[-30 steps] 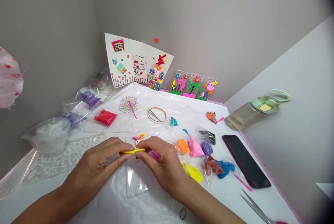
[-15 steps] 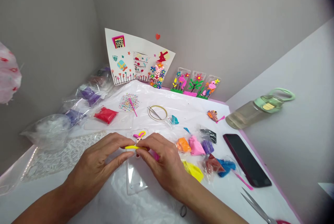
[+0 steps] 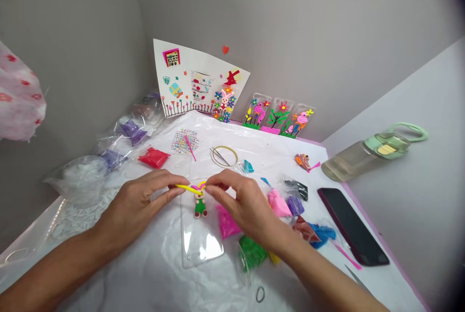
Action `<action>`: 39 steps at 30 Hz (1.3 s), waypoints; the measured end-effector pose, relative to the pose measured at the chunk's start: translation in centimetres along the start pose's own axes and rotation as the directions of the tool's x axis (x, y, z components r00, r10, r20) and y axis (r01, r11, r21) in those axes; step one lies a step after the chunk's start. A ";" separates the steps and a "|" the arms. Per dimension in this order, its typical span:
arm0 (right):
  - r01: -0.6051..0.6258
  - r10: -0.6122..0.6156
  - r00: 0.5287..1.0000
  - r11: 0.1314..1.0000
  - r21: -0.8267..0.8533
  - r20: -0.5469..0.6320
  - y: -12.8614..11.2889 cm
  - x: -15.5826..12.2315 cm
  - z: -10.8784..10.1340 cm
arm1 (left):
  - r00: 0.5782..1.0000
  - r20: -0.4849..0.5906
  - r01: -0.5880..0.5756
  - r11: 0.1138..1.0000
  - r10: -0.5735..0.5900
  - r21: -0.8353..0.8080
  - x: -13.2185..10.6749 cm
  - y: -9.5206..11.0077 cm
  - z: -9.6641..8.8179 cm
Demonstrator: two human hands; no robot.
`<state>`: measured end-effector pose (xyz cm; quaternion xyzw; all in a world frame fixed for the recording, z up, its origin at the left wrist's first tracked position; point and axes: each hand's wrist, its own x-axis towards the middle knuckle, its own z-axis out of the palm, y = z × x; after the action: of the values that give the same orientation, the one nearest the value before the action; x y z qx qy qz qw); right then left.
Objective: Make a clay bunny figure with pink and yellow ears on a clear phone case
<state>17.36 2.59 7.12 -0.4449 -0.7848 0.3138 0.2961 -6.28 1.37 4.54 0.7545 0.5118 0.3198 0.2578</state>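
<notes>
My left hand (image 3: 140,203) and my right hand (image 3: 241,200) pinch the two ends of a thin yellow clay strip (image 3: 187,188) just above a clear phone case (image 3: 201,227). On the case lies a small clay rabbit figure (image 3: 199,201) with pink and yellow ears and a green body. Both hands have their fingers closed on the strip. A pink clay bag (image 3: 227,222) and a green clay bag (image 3: 252,252) lie under my right wrist.
Small bags of coloured clay (image 3: 286,203) lie at the right beside a dark phone (image 3: 352,232). A red clay bag (image 3: 154,157), sticker gems (image 3: 184,140), a ring with tweezers (image 3: 223,155), decorated phone cases (image 3: 278,117), a decorated paper sheet (image 3: 198,84) and a bottle (image 3: 370,154) stand further back.
Both hands have moved up and away from me with the yellow strip, uncovering the rabbit's green body and the pink and green bags. The view shifted slightly left.
</notes>
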 end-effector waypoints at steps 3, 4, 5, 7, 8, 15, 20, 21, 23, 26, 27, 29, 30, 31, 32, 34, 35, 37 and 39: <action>-0.035 0.040 0.998 0.994 -0.104 0.047 0.5 1.5 -1.2 | 0.998 0.064 0.017 1.000 -0.019 0.024 1.8 -0.8 -0.5; -0.038 0.046 0.997 0.991 -0.129 0.059 0.7 1.9 -1.3 | 0.996 0.089 0.022 0.999 -0.024 0.027 2.3 -1.1 -0.5; -0.033 0.044 0.997 0.989 -0.146 0.067 1.0 2.2 -1.2 | 0.993 0.112 0.023 0.999 -0.026 0.028 2.8 -1.4 -0.4; -0.001 0.013 0.997 0.986 -0.169 0.072 1.6 2.6 -0.5 | 0.989 0.144 0.015 0.999 -0.019 0.030 3.7 -1.8 0.0; 0.023 -0.010 0.997 0.984 -0.175 0.076 1.8 2.7 0.0 | 0.988 0.154 0.011 1.000 -0.016 0.029 4.0 -2.0 0.2; 0.071 -0.051 0.992 0.982 -0.175 0.113 3.3 3.1 1.6 | 0.979 0.205 0.021 1.000 -0.017 -0.015 5.0 -3.0 1.4; 0.011 -0.003 0.992 0.998 -0.060 0.123 3.4 3.3 1.6 | 0.971 0.229 0.096 0.990 -0.071 -0.099 5.1 -3.0 1.5; -0.010 0.016 0.992 0.999 -0.046 0.124 3.4 3.3 1.6 | 0.969 0.234 0.110 0.988 -0.082 -0.109 5.1 -2.9 1.4; -0.053 0.059 0.991 0.997 -0.054 0.122 3.4 3.4 1.8 | 0.965 0.244 0.130 0.984 -0.098 -0.118 5.1 -2.7 1.3; -0.068 0.080 0.988 0.993 -0.094 0.132 3.4 3.6 2.0 | 0.961 0.257 0.143 0.980 -0.104 -0.138 5.0 -2.5 1.2; -0.060 0.073 0.988 0.993 -0.099 0.135 3.5 3.7 2.0 | 0.960 0.260 0.145 0.979 -0.104 -0.142 5.0 -2.4 1.2; -0.048 0.059 0.990 0.995 -0.085 0.130 3.4 3.7 2.1 | 0.960 0.259 0.148 0.977 -0.104 -0.155 5.0 -2.2 1.3; -0.054 0.062 0.990 0.996 -0.066 0.123 3.3 3.7 2.0 | 0.960 0.261 0.150 0.974 -0.102 -0.168 5.0 -2.1 1.3; -0.071 0.075 0.990 0.997 -0.039 0.121 3.1 3.7 2.0 | 0.959 0.263 0.153 0.971 -0.101 -0.186 5.0 -2.0 1.3; -0.098 0.098 0.987 0.995 -0.003 0.128 2.9 3.7 2.0 | 0.958 0.269 0.160 0.966 -0.102 -0.203 4.9 -1.8 1.3; -0.168 0.150 0.975 0.981 0.102 0.162 2.6 3.7 1.9 | 0.954 0.279 0.175 0.956 -0.106 -0.234 4.9 -1.6 1.3; -0.201 0.169 0.968 0.964 0.172 0.184 2.4 3.7 1.9 | 0.953 0.283 0.185 0.952 -0.113 -0.245 4.8 -1.5 1.3; -0.247 0.183 0.959 0.913 0.324 0.215 2.3 3.7 1.9 | 0.952 0.275 0.207 0.942 -0.131 -0.264 4.7 -1.4 1.2; -0.262 0.183 0.959 0.861 0.436 0.215 2.3 3.8 2.0 | 0.954 0.261 0.224 0.930 -0.148 -0.292 4.7 -1.4 1.1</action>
<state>15.48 6.41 4.82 -0.4221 -0.6532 0.5587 0.2881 -5.06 6.16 3.81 0.6832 0.4891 0.2807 0.4639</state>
